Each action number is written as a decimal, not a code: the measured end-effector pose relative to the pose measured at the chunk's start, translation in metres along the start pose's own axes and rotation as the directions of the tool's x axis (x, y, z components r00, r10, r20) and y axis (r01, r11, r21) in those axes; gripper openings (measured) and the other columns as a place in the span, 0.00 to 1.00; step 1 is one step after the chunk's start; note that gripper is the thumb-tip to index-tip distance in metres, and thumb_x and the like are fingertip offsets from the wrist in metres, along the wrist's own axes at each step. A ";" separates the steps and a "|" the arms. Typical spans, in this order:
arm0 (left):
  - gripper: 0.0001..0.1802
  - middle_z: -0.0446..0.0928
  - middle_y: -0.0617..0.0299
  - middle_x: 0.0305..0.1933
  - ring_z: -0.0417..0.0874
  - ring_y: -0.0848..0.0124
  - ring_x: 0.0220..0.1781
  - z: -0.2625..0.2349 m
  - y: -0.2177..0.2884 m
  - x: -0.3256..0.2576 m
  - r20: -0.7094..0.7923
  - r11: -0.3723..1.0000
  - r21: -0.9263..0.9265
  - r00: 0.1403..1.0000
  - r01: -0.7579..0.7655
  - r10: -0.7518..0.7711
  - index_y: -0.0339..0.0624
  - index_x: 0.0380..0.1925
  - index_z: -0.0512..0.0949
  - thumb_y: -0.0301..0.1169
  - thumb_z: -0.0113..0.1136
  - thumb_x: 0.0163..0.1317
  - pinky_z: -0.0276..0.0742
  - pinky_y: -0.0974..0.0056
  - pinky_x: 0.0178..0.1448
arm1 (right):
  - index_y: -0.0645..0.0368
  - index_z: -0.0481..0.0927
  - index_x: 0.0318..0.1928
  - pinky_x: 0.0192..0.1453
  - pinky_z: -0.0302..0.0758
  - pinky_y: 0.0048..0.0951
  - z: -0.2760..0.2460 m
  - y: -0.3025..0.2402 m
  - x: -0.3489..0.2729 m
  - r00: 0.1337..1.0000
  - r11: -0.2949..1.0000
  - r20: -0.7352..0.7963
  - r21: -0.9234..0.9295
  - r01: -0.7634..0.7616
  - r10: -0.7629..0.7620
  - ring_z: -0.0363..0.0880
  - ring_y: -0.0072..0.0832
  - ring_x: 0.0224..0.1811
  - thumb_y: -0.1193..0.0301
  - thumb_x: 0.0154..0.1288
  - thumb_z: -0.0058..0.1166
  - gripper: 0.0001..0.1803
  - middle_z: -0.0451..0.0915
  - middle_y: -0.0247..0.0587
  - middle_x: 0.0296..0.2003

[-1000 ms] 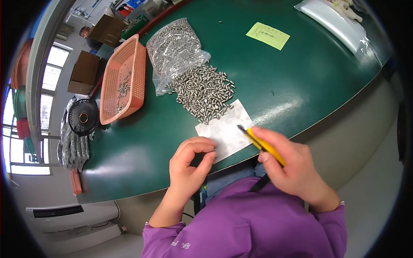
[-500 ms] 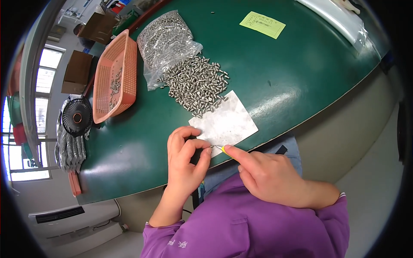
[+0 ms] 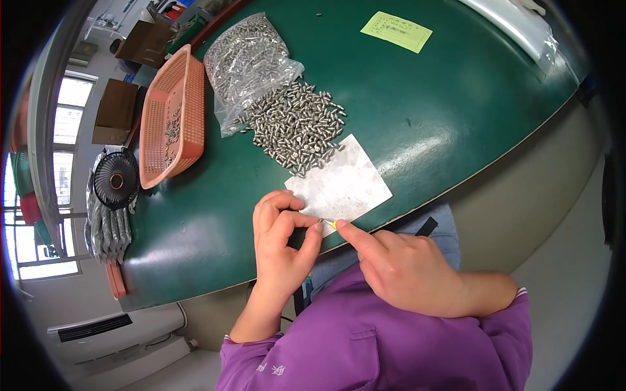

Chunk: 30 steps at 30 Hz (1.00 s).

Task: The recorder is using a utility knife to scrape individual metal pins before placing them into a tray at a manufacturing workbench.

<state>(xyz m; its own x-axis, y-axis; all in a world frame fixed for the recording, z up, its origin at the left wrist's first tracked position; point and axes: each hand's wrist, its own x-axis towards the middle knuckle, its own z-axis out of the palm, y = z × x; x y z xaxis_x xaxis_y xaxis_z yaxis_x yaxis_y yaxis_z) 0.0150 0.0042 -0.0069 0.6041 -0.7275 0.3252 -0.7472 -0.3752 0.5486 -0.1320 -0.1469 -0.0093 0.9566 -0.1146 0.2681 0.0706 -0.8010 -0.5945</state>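
My left hand (image 3: pixel 282 238) pinches a small metal piece (image 3: pixel 320 222) between thumb and forefinger, over the near edge of a white sheet of paper (image 3: pixel 349 179). In my closed right hand (image 3: pixel 407 270) is a thin tool with a yellow handle (image 3: pixel 335 225), and my forefinger lies along it. Its slim metal tip meets the small piece or sits right at it; most of the handle is hidden by the hand. Just beyond the paper lies a heap of small silver metal parts (image 3: pixel 297 127), spilling from a clear plastic bag (image 3: pixel 244 62) full of the same.
Left of the bag, a pink plastic basket (image 3: pixel 197 124) holds some more metal parts. A black fan (image 3: pixel 116 179) and brown cardboard boxes (image 3: pixel 115 112) stand past it. On the green table (image 3: pixel 456 117) lie a yellow-green slip (image 3: pixel 396 31) and plastic sheeting (image 3: pixel 515 29).
The tool's tip has shifted slightly at the small piece, and my right hand has moved a little. My left hand keeps its pinch, nearly still.
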 end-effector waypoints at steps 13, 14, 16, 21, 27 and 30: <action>0.09 0.75 0.57 0.41 0.75 0.54 0.54 0.001 -0.001 0.001 -0.013 1.000 -0.030 1.000 0.005 -0.006 0.40 0.26 0.77 0.19 0.67 0.46 0.70 0.55 0.58 | 0.62 0.73 0.61 0.22 0.76 0.29 -0.019 -0.008 0.015 0.991 0.998 0.137 -0.063 0.007 0.001 0.78 0.29 0.20 0.75 0.51 0.55 0.32 0.74 0.39 0.21; 0.09 0.75 0.57 0.41 0.76 0.55 0.54 0.002 -0.003 0.000 -0.021 0.998 -0.055 1.000 0.020 -0.021 0.40 0.28 0.77 0.19 0.67 0.48 0.70 0.55 0.59 | 0.62 0.73 0.60 0.24 0.77 0.30 -0.017 -0.006 0.013 0.992 0.999 0.124 -0.028 -0.031 0.034 0.79 0.31 0.21 0.75 0.53 0.55 0.30 0.75 0.39 0.22; 0.08 0.76 0.58 0.42 0.76 0.56 0.53 0.002 -0.010 -0.005 -0.067 0.979 -0.196 0.995 0.055 -0.070 0.39 0.30 0.77 0.19 0.66 0.51 0.71 0.55 0.59 | 0.61 0.74 0.60 0.26 0.78 0.31 -0.012 0.002 0.012 0.994 0.999 0.103 0.018 -0.047 0.045 0.80 0.32 0.22 0.75 0.54 0.55 0.29 0.77 0.40 0.22; 0.05 0.78 0.57 0.43 0.78 0.65 0.51 -0.004 -0.011 -0.011 0.060 0.447 -0.873 0.952 0.196 -0.300 0.39 0.40 0.71 0.21 0.56 0.67 0.73 0.61 0.58 | 0.58 0.76 0.60 0.38 0.81 0.33 -0.025 0.035 0.024 0.913 0.908 -0.367 0.418 -0.007 0.176 0.86 0.38 0.33 0.80 0.60 0.52 0.25 0.85 0.47 0.45; 0.06 0.75 0.61 0.39 0.74 0.66 0.43 -0.007 -0.008 -0.005 0.137 0.267 -0.933 0.925 0.240 -0.354 0.46 0.40 0.71 0.27 0.59 0.67 0.71 0.65 0.50 | 0.59 0.75 0.61 0.37 0.77 0.22 -0.039 0.073 0.036 0.833 0.857 -0.403 0.493 -0.152 0.380 0.81 0.19 0.29 0.82 0.63 0.50 0.24 0.85 0.40 0.42; 0.06 0.76 0.59 0.41 0.76 0.66 0.46 -0.012 -0.015 -0.004 0.140 0.231 -0.945 0.924 0.232 -0.355 0.44 0.41 0.71 0.24 0.56 0.68 0.72 0.65 0.51 | 0.58 0.74 0.62 0.36 0.75 0.21 -0.033 0.072 0.041 0.822 0.892 -0.461 0.437 -0.118 0.334 0.78 0.18 0.28 0.81 0.64 0.50 0.25 0.83 0.37 0.32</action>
<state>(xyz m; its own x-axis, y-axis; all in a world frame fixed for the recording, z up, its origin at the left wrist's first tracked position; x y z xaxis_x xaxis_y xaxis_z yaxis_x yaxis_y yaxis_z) 0.0273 0.0201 -0.0072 0.7853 -0.6192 -0.0019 0.2290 0.2875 0.9300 -0.0976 -0.2291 -0.0163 0.6798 -0.6327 0.3710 0.0742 -0.4439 -0.8930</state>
